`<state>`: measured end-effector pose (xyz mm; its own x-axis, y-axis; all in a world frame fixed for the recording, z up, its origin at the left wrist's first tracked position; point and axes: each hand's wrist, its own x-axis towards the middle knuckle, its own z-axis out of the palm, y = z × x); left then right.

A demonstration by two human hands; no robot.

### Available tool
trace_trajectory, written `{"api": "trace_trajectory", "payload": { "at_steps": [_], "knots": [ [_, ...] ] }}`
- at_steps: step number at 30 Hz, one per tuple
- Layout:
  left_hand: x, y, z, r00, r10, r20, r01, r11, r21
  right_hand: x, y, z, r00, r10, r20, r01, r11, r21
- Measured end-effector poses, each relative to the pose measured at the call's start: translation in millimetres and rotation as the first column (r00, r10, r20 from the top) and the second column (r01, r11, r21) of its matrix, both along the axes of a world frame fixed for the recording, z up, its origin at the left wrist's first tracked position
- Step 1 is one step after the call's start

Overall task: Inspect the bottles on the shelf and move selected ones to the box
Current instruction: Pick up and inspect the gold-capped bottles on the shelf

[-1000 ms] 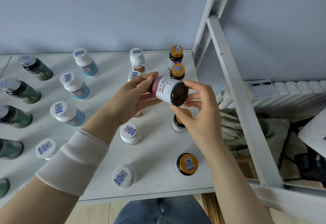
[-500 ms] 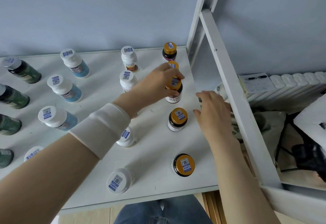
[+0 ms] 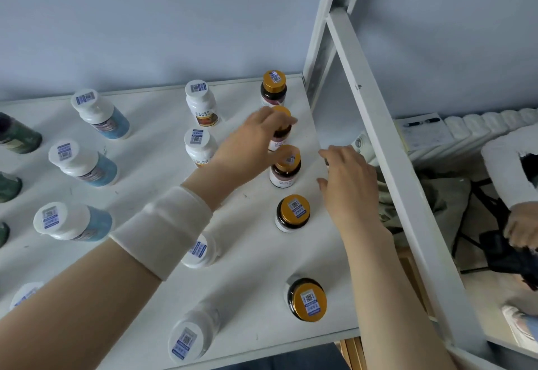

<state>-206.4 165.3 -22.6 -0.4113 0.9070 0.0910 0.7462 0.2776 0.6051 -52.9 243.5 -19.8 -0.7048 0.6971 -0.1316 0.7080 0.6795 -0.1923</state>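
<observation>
A white shelf (image 3: 256, 256) holds rows of upright bottles. A column of dark, gold-capped bottles runs along its right side. My left hand (image 3: 256, 139) reaches over the second one from the back (image 3: 280, 134), fingers curled over its cap. The gold-capped bottle (image 3: 286, 166) just in front of it stands free. My right hand (image 3: 346, 177) hovers open near the shelf's right edge, holding nothing. Other gold-capped bottles stand at the back (image 3: 273, 87) and nearer me (image 3: 292, 212), (image 3: 308, 301). No box is in view.
White bottles (image 3: 201, 102) form a middle column, blue-bodied ones (image 3: 81, 163) stand to the left, green ones (image 3: 17, 136) at the far left. A white shelf post (image 3: 387, 148) slants down the right side. Another person's hand (image 3: 521, 224) is at the far right.
The bottle I held up in both hands now stands in the gold-capped column. My left hand let it go and moved back onto the bottle behind it. My right hand drew away, open.
</observation>
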Motion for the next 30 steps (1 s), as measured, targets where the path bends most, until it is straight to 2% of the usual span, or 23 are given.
{"api": "trace_trajectory", "payload": {
  "at_steps": [1,3,8,10,14,16,18,20,22,24,26,27,28,30],
  "knots": [
    [-7,3,1,0.998,0.055,-0.017,-0.054,0.997,0.062,-3,2,1,1.000,-0.006,-0.012,0.006,1.000,-0.001],
    [-21,12,0,0.989,0.134,-0.063,-0.129,0.989,0.080,-11,6,4,0.999,-0.017,-0.042,0.017,1.000,0.002],
    [-27,36,-9,0.993,0.063,-0.100,-0.079,0.983,-0.164,-34,19,9,0.995,-0.013,-0.096,0.015,1.000,0.012],
    [-29,42,-12,0.994,0.064,-0.084,-0.079,0.979,-0.187,-40,23,10,0.993,-0.012,-0.115,0.013,1.000,0.007],
    [-42,30,1,0.962,0.239,0.129,-0.238,0.971,-0.024,-46,29,11,0.981,-0.024,-0.192,0.017,0.999,-0.035],
    [-48,17,11,0.913,0.305,0.272,-0.327,0.944,0.041,-48,29,12,0.955,-0.061,-0.290,0.030,0.994,-0.109],
    [-52,4,21,0.833,0.302,0.463,-0.384,0.918,0.093,-51,28,15,0.908,-0.142,-0.395,0.048,0.970,-0.240],
    [-51,-9,31,0.735,0.241,0.634,-0.417,0.898,0.141,-55,24,22,0.844,-0.261,-0.468,0.040,0.902,-0.431],
    [-46,-19,39,0.637,0.148,0.757,-0.421,0.889,0.180,-58,19,30,0.793,-0.352,-0.498,-0.046,0.780,-0.624],
    [-39,-28,44,0.553,0.047,0.832,-0.410,0.885,0.222,-59,12,38,0.769,-0.412,-0.489,-0.177,0.599,-0.781],
    [-34,-36,46,0.493,-0.014,0.870,-0.411,0.877,0.247,-56,6,42,0.725,-0.498,-0.475,-0.302,0.390,-0.870],
    [-32,-40,47,0.474,-0.024,0.880,-0.415,0.875,0.248,-54,3,44,0.706,-0.513,-0.488,-0.353,0.343,-0.870],
    [-31,-45,47,0.472,-0.016,0.881,-0.417,0.876,0.240,-52,1,45,0.700,-0.494,-0.516,-0.387,0.345,-0.855],
    [-29,-52,49,0.511,0.028,0.859,-0.414,0.884,0.217,-47,-3,42,0.710,-0.408,-0.574,-0.427,0.399,-0.811]
  ]
}}
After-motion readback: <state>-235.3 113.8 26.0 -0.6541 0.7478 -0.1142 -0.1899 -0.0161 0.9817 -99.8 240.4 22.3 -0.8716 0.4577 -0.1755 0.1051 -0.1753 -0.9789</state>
